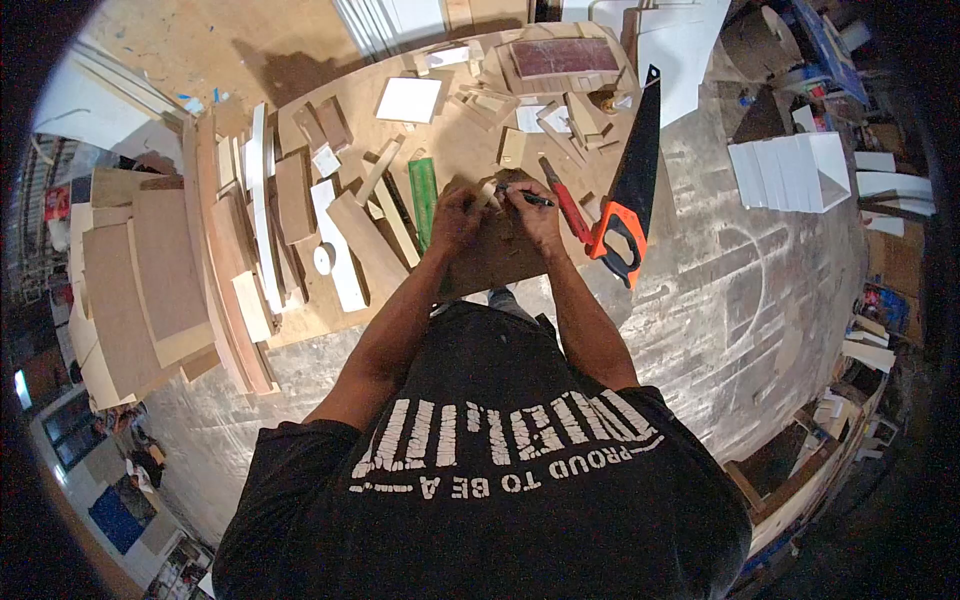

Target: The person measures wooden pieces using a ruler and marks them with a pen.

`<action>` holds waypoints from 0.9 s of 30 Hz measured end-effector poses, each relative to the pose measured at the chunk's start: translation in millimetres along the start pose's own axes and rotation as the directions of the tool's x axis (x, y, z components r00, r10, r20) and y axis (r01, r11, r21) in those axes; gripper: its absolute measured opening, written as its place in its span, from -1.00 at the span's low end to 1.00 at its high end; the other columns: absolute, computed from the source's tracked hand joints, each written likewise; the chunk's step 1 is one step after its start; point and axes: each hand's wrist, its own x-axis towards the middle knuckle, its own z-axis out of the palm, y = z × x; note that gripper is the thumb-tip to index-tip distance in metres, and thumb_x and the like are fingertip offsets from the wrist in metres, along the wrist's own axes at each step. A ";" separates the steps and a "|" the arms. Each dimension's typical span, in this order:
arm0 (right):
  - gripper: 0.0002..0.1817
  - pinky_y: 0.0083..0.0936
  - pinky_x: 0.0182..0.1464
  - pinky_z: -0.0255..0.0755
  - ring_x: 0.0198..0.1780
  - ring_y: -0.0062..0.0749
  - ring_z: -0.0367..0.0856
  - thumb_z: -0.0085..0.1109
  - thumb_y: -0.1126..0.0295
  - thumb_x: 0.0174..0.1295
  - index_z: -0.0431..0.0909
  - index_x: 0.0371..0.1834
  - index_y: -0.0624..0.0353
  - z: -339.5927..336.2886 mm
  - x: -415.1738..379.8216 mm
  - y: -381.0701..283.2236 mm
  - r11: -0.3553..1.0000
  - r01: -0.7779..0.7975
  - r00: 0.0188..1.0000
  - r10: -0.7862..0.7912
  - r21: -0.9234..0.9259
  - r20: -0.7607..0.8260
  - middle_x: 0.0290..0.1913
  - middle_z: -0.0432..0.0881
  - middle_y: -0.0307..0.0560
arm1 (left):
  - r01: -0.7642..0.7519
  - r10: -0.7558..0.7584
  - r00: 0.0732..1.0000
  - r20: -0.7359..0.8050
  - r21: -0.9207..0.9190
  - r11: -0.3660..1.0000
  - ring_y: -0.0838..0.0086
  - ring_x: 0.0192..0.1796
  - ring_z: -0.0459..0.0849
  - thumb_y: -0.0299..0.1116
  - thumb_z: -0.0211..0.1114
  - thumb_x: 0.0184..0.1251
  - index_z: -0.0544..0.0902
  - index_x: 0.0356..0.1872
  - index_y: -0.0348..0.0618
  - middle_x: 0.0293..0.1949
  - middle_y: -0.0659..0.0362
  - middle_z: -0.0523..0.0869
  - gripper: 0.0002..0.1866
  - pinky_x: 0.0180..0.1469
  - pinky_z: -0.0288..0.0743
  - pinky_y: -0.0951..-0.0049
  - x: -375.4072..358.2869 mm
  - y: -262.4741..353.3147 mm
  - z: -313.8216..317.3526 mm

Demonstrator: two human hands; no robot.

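Note:
Between my two hands is a small pale wooden piece (488,194), held by my left hand (456,218) with its fingers closed on it. A black pen (538,200) is pinched in my right hand (536,224), its front end close to the wooden piece. The pen's tip is too small to make out. Just left of my left hand lies a green ruler (422,200). A red cutter knife (566,200) lies to the right of my right hand. Beside it is a handsaw (632,180) with an orange and black handle.
Wood offcuts (375,235) and long strips (265,210) crowd the left of the wooden work board (470,130). A maroon-topped block (565,58) and a white square (408,100) lie at the back. White panels (790,172) stand on the concrete floor (740,270) at right.

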 end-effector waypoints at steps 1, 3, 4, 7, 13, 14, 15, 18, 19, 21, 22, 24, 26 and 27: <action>-0.96 -0.55 -0.02 0.54 -0.12 -0.52 0.65 0.26 0.54 0.32 0.68 -0.25 0.26 -0.2 -0.5 1.3 1.000 0.001 1.000 -0.002 -0.028 -0.013 -0.16 0.73 -0.15 | 0.008 -0.008 1.000 0.002 -0.003 1.000 0.07 -0.13 0.64 -0.38 0.48 0.03 0.66 -0.33 -0.27 -0.28 -0.04 0.67 -0.76 -0.04 0.51 0.16 -0.1 -0.3 0.3; -0.96 -0.54 -0.02 0.54 -0.13 -0.52 0.65 0.26 0.53 0.32 0.68 -0.25 0.26 0.1 -0.9 2.2 0.999 0.008 1.000 -0.010 -0.053 -0.024 -0.15 0.73 -0.15 | 0.023 -0.023 1.000 0.005 -0.009 1.000 0.05 -0.12 0.63 -0.39 0.47 0.03 0.65 -0.32 -0.27 -0.26 -0.04 0.66 -0.77 -0.03 0.51 0.15 -0.2 -1.9 0.6; -0.95 -0.53 -0.01 0.54 -0.13 -0.52 0.66 0.26 0.53 0.33 0.68 -0.25 0.26 0.5 -1.1 1.9 0.999 0.015 1.000 -0.016 -0.051 -0.023 -0.15 0.73 -0.15 | 0.015 -0.015 1.000 0.005 -0.015 1.000 0.04 -0.12 0.63 -0.40 0.46 0.03 0.65 -0.32 -0.28 -0.26 -0.05 0.66 -0.77 -0.03 0.51 0.15 -0.4 -3.0 0.9; -0.94 -0.52 0.00 0.53 -0.14 -0.51 0.66 0.26 0.50 0.34 0.68 -0.22 0.25 0.8 -2.3 -4.0 0.998 0.004 1.000 -0.005 -0.056 -0.019 -0.16 0.73 -0.16 | -0.001 0.001 1.000 0.009 -0.041 0.999 0.01 -0.11 0.62 -0.41 0.44 0.04 0.64 -0.32 -0.28 -0.26 -0.06 0.65 -0.78 -0.02 0.51 0.13 0.5 -4.9 2.2; -0.82 -0.55 -0.14 0.54 -0.27 -0.47 0.66 0.27 0.42 0.35 0.62 -0.04 0.23 -26.3 4.6 27.8 0.993 -0.035 0.988 0.052 0.115 -0.148 -0.29 0.70 -0.13 | -0.027 0.020 0.998 0.060 0.113 0.993 -0.01 -0.03 0.60 -0.45 0.39 0.06 0.66 -0.25 -0.24 -0.20 -0.05 0.65 -0.79 0.01 0.50 0.08 -0.7 13.9 -7.8; -0.81 -0.55 -0.17 0.54 -0.29 -0.46 0.65 0.26 0.42 0.35 0.61 -0.04 0.24 -29.9 2.2 20.9 0.984 -0.078 0.984 0.101 0.161 -0.143 -0.31 0.69 -0.13 | -0.028 0.014 0.996 0.085 0.167 0.986 -0.01 -0.02 0.60 -0.46 0.38 0.06 0.67 -0.22 -0.22 -0.18 -0.03 0.65 -0.78 0.03 0.49 0.08 1.4 40.8 -20.5; -0.81 -0.54 -0.19 0.54 -0.32 -0.45 0.65 0.25 0.43 0.36 0.60 -0.03 0.24 -33.5 -0.2 13.9 0.971 -0.120 0.979 0.150 0.207 -0.138 -0.32 0.69 -0.13 | -0.028 0.003 0.994 0.114 0.219 0.975 -0.01 -0.01 0.59 -0.47 0.37 0.07 0.68 -0.20 -0.20 -0.17 -0.01 0.66 -0.77 0.05 0.48 0.07 0.0 57.0 -25.9; -0.81 -0.52 -0.27 0.54 -0.40 -0.44 0.63 0.23 0.44 0.38 0.56 -0.03 0.28 -47.1 -0.2 0.9 0.989 -0.140 0.987 0.143 0.037 -0.075 -0.34 0.68 -0.11 | -0.273 0.253 0.956 0.147 0.141 0.952 0.02 0.04 0.59 -0.51 0.36 0.08 0.70 -0.11 -0.12 -0.14 0.07 0.68 -0.71 0.11 0.44 0.10 11.6 -8.2 -9.1; -0.83 -0.52 -0.27 0.55 -0.39 -0.44 0.64 0.23 0.44 0.38 0.56 -0.05 0.28 -49.5 3.0 6.5 0.989 -0.148 0.988 0.148 0.001 -0.054 -0.34 0.68 -0.10 | -0.317 0.280 0.942 0.185 0.212 0.924 0.05 0.06 0.58 -0.49 0.37 0.05 0.70 -0.11 -0.10 -0.10 0.10 0.67 -0.70 0.11 0.44 0.09 15.8 6.8 -15.9; -0.85 -0.52 -0.28 0.56 -0.37 -0.45 0.65 0.22 0.44 0.40 0.57 -0.07 0.29 -50.9 6.2 11.1 0.985 -0.160 0.987 0.160 -0.068 -0.013 -0.34 0.68 -0.10 | -0.404 0.324 0.908 0.267 0.345 0.847 0.11 0.09 0.58 -0.46 0.40 0.01 0.68 -0.12 -0.05 -0.04 0.15 0.67 -0.68 0.12 0.44 0.08 26.1 30.6 -30.6; -0.86 -0.52 -0.27 0.57 -0.36 -0.45 0.66 0.22 0.44 0.40 0.58 -0.09 0.29 -48.4 6.1 11.2 0.989 -0.142 0.990 0.141 -0.053 -0.014 -0.34 0.69 -0.09 | -0.398 0.317 0.910 0.267 0.350 0.848 0.12 0.10 0.57 -0.46 0.40 0.02 0.68 -0.12 -0.05 -0.02 0.15 0.67 -0.68 0.14 0.42 0.06 27.3 29.2 -30.1; -0.88 -0.53 -0.26 0.58 -0.32 -0.46 0.68 0.21 0.44 0.42 0.59 -0.13 0.29 -39.8 5.1 11.6 0.994 -0.106 0.994 0.106 -0.024 -0.021 -0.33 0.70 -0.09 | -0.386 0.302 0.914 0.270 0.355 0.851 0.14 0.12 0.56 -0.44 0.41 0.03 0.68 -0.12 -0.05 0.01 0.17 0.66 -0.69 0.17 0.38 0.02 32.7 24.7 -29.3; -0.87 -0.53 -0.25 0.59 -0.31 -0.46 0.69 0.22 0.44 0.42 0.59 -0.13 0.29 -32.3 2.2 9.3 0.994 -0.077 0.997 0.076 0.072 0.016 -0.32 0.70 -0.10 | -0.414 0.329 0.903 0.276 0.358 0.837 0.13 0.12 0.56 -0.43 0.41 0.05 0.68 -0.11 -0.04 0.01 0.16 0.65 -0.69 0.16 0.39 0.04 36.4 18.2 -28.1; -0.87 -0.53 -0.25 0.60 -0.30 -0.46 0.69 0.22 0.43 0.42 0.59 -0.13 0.29 -31.8 1.8 11.3 0.991 -0.064 0.998 0.060 0.120 0.035 -0.32 0.71 -0.10 | -0.426 0.341 0.898 0.278 0.360 0.830 0.13 0.12 0.56 -0.43 0.42 0.06 0.68 -0.11 -0.04 0.00 0.16 0.65 -0.69 0.16 0.39 0.05 37.2 18.5 -28.7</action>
